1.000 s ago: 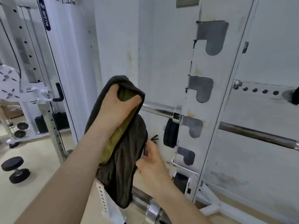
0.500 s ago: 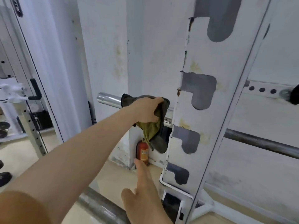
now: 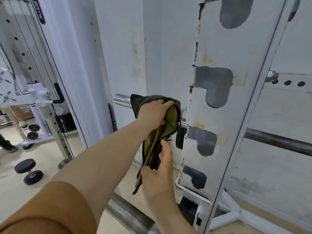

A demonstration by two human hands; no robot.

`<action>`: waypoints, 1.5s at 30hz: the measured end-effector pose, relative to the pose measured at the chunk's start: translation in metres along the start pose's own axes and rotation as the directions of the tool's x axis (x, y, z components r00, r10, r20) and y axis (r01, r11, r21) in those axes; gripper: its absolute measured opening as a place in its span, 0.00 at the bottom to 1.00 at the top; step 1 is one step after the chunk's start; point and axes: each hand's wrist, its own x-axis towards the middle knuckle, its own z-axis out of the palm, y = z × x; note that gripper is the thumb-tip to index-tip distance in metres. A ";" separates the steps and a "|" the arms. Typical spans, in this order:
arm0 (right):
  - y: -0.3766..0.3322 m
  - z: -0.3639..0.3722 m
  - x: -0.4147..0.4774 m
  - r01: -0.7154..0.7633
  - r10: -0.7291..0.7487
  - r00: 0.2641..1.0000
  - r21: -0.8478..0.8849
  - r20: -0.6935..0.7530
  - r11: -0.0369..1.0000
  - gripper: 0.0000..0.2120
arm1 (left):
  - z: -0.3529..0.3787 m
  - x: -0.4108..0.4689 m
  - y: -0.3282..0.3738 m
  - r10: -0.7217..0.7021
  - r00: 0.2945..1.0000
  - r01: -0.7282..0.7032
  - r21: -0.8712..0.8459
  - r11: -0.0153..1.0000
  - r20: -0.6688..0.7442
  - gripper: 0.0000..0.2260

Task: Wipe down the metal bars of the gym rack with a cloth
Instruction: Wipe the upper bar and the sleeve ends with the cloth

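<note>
A dark cloth with an olive lining [image 3: 156,142] is draped over the chrome end of a barbell [image 3: 121,100] that rests in the white rack upright [image 3: 217,115]. My left hand [image 3: 154,111] grips the cloth around the bar, just left of the upright. Below it, my right hand [image 3: 160,168] pinches the cloth's hanging tail between thumb and fingers. The bar's grey shaft [image 3: 276,141] continues to the right behind the upright. The bar under the cloth is hidden.
A second steel bar [image 3: 128,215] crosses low in front of me. A black dumbbell [image 3: 27,171] lies on the beige floor at left, beside a white cable machine [image 3: 33,95]. A person's leg [image 3: 6,144] shows at the far left edge.
My right hand rose from pointing below the cloth and took hold of its hanging tail. My left hand stays wrapped on the bar with the cloth; the cloth's tail hangs longer now.
</note>
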 end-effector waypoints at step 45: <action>-0.029 0.013 0.224 -0.162 -0.289 0.949 -0.982 -0.127 -0.100 0.23 | 0.094 0.113 -0.215 0.385 0.891 -0.408 -0.052 0.911 -0.239 0.20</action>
